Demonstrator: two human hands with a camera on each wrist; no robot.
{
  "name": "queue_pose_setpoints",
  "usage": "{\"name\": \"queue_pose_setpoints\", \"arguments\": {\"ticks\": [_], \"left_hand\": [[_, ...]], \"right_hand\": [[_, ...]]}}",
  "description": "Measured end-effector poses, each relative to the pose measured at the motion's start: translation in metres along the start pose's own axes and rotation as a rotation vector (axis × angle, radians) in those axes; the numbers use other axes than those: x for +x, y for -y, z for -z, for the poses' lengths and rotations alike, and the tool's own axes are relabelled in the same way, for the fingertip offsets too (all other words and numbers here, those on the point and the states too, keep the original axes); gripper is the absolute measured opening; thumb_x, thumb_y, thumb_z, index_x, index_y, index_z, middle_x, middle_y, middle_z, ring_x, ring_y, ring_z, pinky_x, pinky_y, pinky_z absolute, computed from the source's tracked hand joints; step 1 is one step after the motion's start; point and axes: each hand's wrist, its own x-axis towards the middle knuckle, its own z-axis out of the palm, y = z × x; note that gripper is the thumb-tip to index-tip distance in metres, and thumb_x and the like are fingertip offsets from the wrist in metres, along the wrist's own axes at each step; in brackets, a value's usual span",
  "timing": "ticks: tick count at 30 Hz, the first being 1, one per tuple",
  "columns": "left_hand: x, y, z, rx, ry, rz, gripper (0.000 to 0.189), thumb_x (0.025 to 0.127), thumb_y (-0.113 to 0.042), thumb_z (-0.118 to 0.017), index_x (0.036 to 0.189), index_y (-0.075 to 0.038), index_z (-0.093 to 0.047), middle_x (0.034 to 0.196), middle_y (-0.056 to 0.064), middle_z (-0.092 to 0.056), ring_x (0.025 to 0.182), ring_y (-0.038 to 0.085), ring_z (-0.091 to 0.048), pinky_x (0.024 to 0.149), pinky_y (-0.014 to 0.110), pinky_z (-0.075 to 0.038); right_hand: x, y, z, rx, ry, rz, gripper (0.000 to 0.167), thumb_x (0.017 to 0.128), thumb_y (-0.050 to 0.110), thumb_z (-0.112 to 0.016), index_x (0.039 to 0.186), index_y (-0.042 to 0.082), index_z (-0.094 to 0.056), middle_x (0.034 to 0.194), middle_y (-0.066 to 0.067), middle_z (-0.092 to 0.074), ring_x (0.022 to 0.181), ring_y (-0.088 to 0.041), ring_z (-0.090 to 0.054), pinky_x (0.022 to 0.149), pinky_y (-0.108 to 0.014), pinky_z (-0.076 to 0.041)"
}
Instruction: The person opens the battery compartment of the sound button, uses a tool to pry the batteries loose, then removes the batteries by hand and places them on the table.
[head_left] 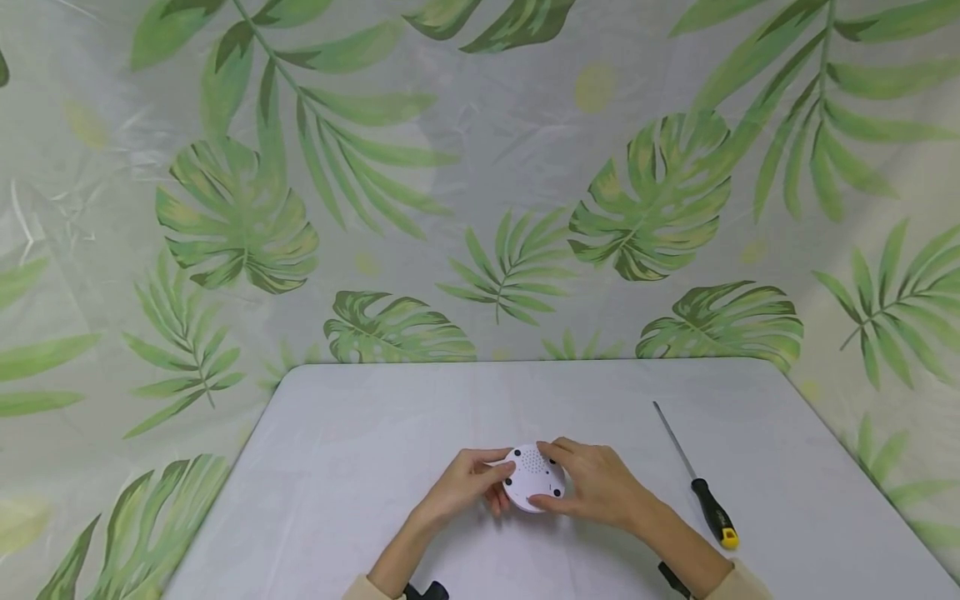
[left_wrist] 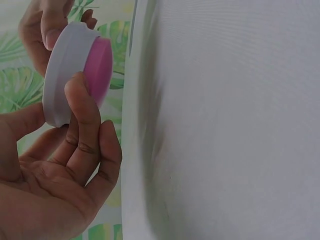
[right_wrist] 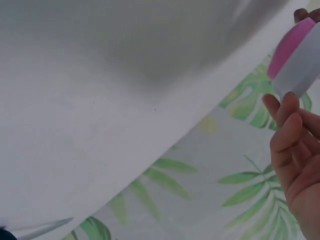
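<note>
The left hand [head_left: 468,483] and the right hand [head_left: 596,483] are holding a round white device [head_left: 535,475] between them, above the near half of the tabletop [head_left: 360,433]. The device is sitting just right of the left hand and just left of the right hand, touching both. Its flat white face, carrying small dark feet and a patch of tiny holes, is pointing up toward the head camera, while a pink domed part [left_wrist: 102,70] is bulging from the opposite side.

The left hand is pinching the device's left edge, its thumb lying at the white face and its other fingers bending behind, one fingertip reaching beside the pink part. The right hand is gripping the right side, with its thumb pressing near the lower edge and its fingers meeting the upper edge. The right wrist view is dim and cutting the device off at the frame, so exactly how the right hand's hidden fingers are touching it is hard to tell.

A screwdriver [head_left: 703,494] is lying on the tabletop to the right of the right hand, well apart from the device, its shaft slanting away and its black-and-yellow handle pointing nearer the person. A leaf-patterned covering [head_left: 510,125] is hanging behind the tabletop.
</note>
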Motion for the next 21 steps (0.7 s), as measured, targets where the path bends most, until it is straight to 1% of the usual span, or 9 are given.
{"name": "queue_pose_setpoints", "arguments": {"ticks": [3, 6, 8, 10, 14, 17, 21], "left_hand": [[0.0, 0.002, 0.0, 0.009, 0.0, 0.005, 0.049, 0.105, -0.015, -0.06, 0.146, 0.011, -0.05, 0.08, 0.043, -0.066, 0.053, 0.011, -0.062, 0.055, 0.024, -0.055], [0.001, 0.003, -0.001, 0.017, -0.001, 0.009, 0.049, 0.106, -0.015, -0.06, 0.146, 0.011, -0.05, 0.078, 0.042, -0.067, 0.052, 0.01, -0.062, 0.056, 0.027, -0.057], [0.001, 0.004, -0.001, 0.022, 0.0, 0.013, 0.049, 0.106, -0.015, -0.059, 0.146, 0.012, -0.049, 0.078, 0.041, -0.067, 0.052, 0.01, -0.063, 0.056, 0.03, -0.059], [0.0, 0.005, -0.002, 0.026, -0.001, 0.021, 0.049, 0.106, -0.015, -0.059, 0.146, 0.012, -0.049, 0.077, 0.041, -0.068, 0.052, 0.01, -0.063, 0.057, 0.031, -0.059], [0.0, 0.007, -0.003, 0.034, -0.004, 0.038, 0.049, 0.106, -0.015, -0.059, 0.145, 0.013, -0.049, 0.077, 0.039, -0.068, 0.052, 0.009, -0.064, 0.056, 0.03, -0.059], [0.0, 0.009, -0.003, 0.037, -0.003, 0.049, 0.049, 0.106, -0.015, -0.058, 0.144, 0.014, -0.049, 0.077, 0.04, -0.069, 0.052, 0.009, -0.064, 0.055, 0.027, -0.057], [0.001, 0.01, -0.004, 0.027, 0.002, 0.057, 0.05, 0.106, -0.014, -0.057, 0.145, 0.016, -0.047, 0.077, 0.04, -0.068, 0.052, 0.008, -0.064, 0.054, 0.026, -0.058]], "right_hand": [[0.001, 0.0, -0.001, -0.054, 0.016, 0.046, 0.069, 0.088, 0.064, -0.072, 0.122, 0.004, -0.073, 0.107, -0.002, -0.077, 0.083, -0.009, -0.073, 0.065, -0.023, -0.057], [0.001, 0.0, -0.003, -0.107, 0.012, 0.093, 0.066, 0.09, 0.061, -0.072, 0.122, 0.004, -0.074, 0.107, -0.004, -0.078, 0.086, -0.014, -0.076, 0.067, -0.026, -0.06], [0.0, 0.001, -0.004, -0.127, 0.006, 0.123, 0.063, 0.091, 0.058, -0.072, 0.121, 0.003, -0.073, 0.106, -0.005, -0.078, 0.081, -0.012, -0.075, 0.064, -0.025, -0.059], [-0.001, 0.001, -0.007, -0.143, 0.0, 0.154, 0.06, 0.093, 0.055, -0.071, 0.121, 0.001, -0.073, 0.104, -0.007, -0.077, 0.073, -0.01, -0.071, 0.059, -0.023, -0.057], [-0.006, 0.001, -0.016, -0.196, -0.037, 0.216, 0.056, 0.097, 0.05, -0.068, 0.119, -0.001, -0.073, 0.104, -0.013, -0.078, 0.071, -0.013, -0.074, 0.056, -0.022, -0.057], [-0.01, 0.0, -0.022, -0.265, -0.074, 0.253, 0.056, 0.102, 0.05, -0.061, 0.119, -0.001, -0.073, 0.105, -0.015, -0.078, 0.075, -0.017, -0.077, 0.056, -0.024, -0.058], [-0.014, 0.0, -0.03, -0.343, -0.127, 0.283, 0.059, 0.108, 0.051, -0.047, 0.119, -0.001, -0.073, 0.104, -0.015, -0.077, 0.071, -0.016, -0.075, 0.051, -0.024, -0.055]]}}
